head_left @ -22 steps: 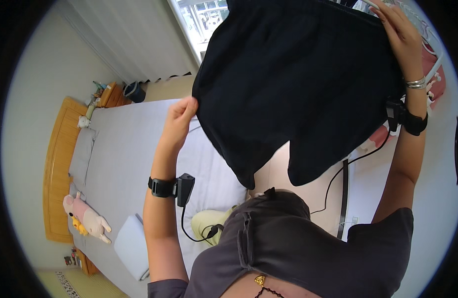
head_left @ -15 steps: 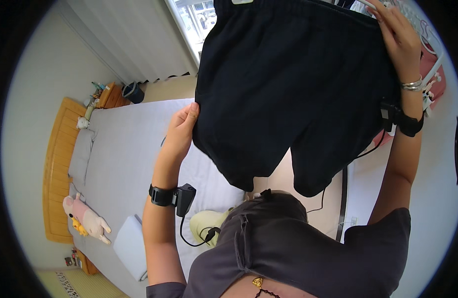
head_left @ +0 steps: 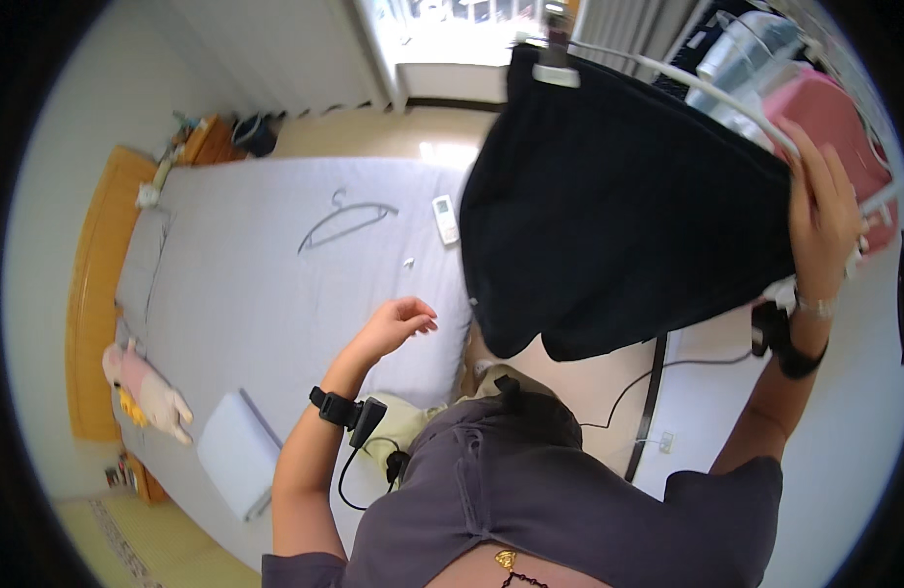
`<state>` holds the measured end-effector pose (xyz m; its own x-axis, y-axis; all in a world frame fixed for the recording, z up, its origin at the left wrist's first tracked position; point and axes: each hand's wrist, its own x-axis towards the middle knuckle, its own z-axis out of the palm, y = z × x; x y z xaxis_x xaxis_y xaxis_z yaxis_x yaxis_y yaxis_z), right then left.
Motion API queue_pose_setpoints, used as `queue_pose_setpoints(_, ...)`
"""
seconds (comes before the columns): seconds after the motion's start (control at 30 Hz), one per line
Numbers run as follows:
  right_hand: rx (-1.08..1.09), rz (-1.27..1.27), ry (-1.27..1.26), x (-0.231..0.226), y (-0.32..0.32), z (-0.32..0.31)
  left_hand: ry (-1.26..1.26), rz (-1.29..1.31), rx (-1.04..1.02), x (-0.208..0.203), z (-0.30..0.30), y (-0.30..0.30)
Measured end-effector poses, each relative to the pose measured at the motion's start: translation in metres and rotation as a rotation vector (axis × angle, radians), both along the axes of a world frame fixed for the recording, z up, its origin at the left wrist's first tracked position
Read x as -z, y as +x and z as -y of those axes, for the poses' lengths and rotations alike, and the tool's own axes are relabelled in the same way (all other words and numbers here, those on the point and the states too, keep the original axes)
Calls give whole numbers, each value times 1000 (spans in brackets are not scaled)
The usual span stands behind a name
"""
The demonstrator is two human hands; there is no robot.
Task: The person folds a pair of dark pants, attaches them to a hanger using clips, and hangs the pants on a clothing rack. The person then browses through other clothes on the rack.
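Note:
Black shorts (head_left: 628, 206) hang in front of me from a white clip hanger (head_left: 667, 73). A clip (head_left: 557, 69) grips the waistband's left corner. My right hand (head_left: 822, 211) is closed around the hanger's right end, at the other corner of the waistband. Its fingers hide whatever clip is there. My left hand (head_left: 398, 328) is off the shorts, to their left and above the bed's edge. Its fingers are loosely bent and apart, with nothing seen in them.
On the bed (head_left: 246, 304) lie a grey hanger (head_left: 349, 220), a white remote control (head_left: 445, 220), a plush toy (head_left: 148, 387) and a pale flat cushion (head_left: 238, 453). A rack with clothes, including a pink piece (head_left: 824, 113), stands at the far right. A cable (head_left: 618, 397) hangs below my right wrist.
My left hand has let go of the shorts' left edge and moved down, away from them. My right hand has come lower. The hanger's left clip and bar now show, and the shorts hang tilted.

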<state>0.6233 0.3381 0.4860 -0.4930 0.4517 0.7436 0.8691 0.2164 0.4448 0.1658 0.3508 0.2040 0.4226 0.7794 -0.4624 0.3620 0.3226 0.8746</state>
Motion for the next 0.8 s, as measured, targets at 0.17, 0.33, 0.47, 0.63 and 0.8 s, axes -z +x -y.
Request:
queue_pose_setpoints(0.17,80,-93,-307,66,-1,-11,-289,28,-326,52,65,-21)
queue_pose_setpoints(0.33,-16,-156,-637,147,-39,-72,-491,-19,-618,75,104,-35)
queue_pose_setpoints(0.47,-20,-192,-683,161,-46,-84,-388,62,-720,83,112,-21)
queue_pose_setpoints(0.63,18,-235,-769,156,-60,-80,-189,170,-715,65,88,16)
queue_pose_setpoints(0.8,-60,-200,-700,157,-102,-78,186,-26,-539,14,88,2)
